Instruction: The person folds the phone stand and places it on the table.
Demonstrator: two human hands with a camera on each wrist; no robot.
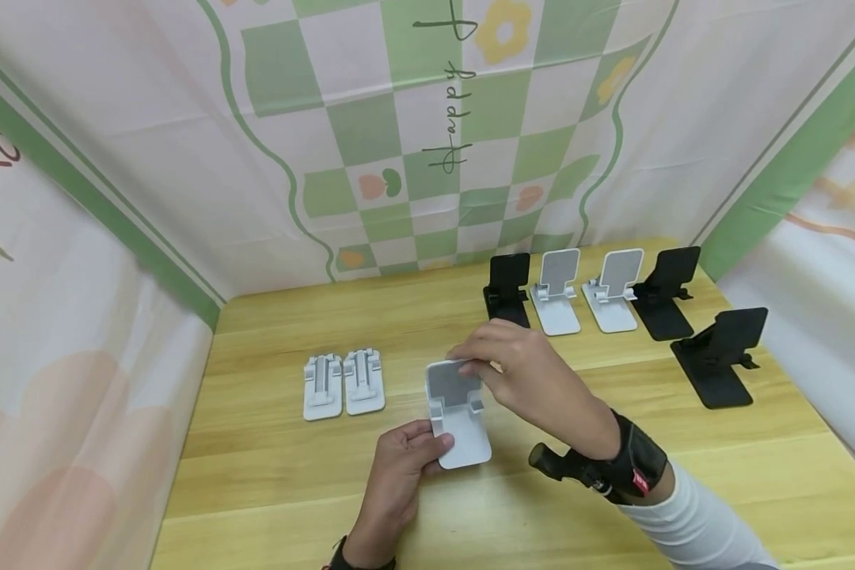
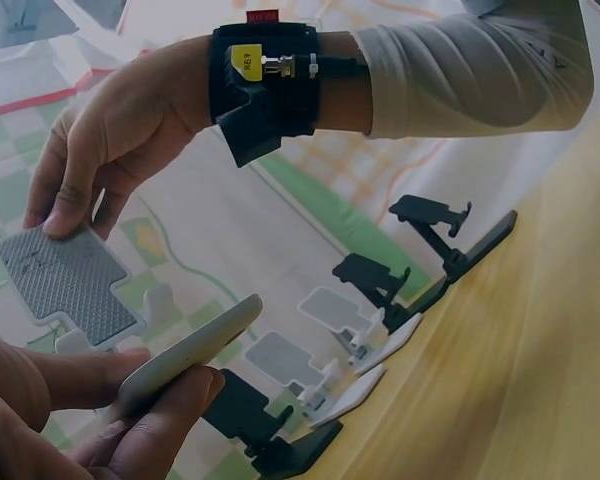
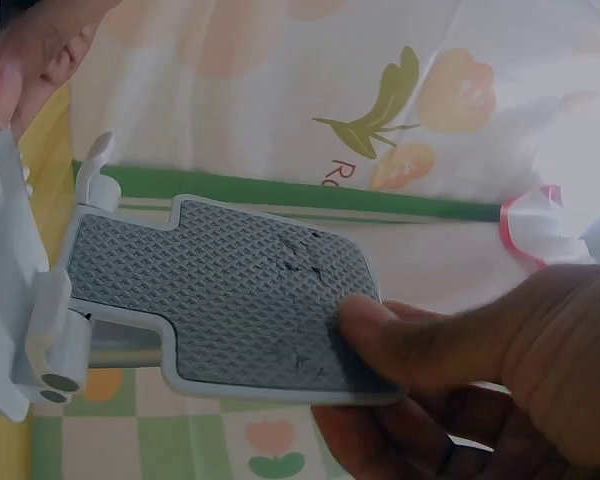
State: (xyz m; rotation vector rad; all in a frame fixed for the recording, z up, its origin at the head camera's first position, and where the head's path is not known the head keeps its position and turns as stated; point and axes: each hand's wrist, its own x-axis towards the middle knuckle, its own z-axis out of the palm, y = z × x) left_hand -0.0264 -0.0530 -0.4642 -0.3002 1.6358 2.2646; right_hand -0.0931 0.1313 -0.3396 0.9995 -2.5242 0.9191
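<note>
A white phone stand (image 1: pixel 465 431) with a grey textured pad is unfolded between both hands. My left hand (image 1: pixel 402 465) grips its base at the lower left edge, thumb over the top face. At the upper edge of the back plate, my right hand (image 1: pixel 523 366) pinches the plate; in the right wrist view the thumb lies on the grey pad (image 3: pixel 250 300) and the fingers sit behind. Two small support hooks (image 3: pixel 50 330) stick out where the plate meets the base. The left wrist view shows the base (image 2: pixel 190 350) edge-on between thumb and fingers.
Two folded white stands (image 1: pixel 343 385) lie side by side at the left. Unfolded stands line the back right: a black one (image 1: pixel 509 281), two white ones (image 1: pixel 557 309) and another black one (image 1: pixel 670 293). One more black stand (image 1: pixel 720 360) is nearer the right edge. A patterned curtain (image 1: pixel 399 119) hangs behind.
</note>
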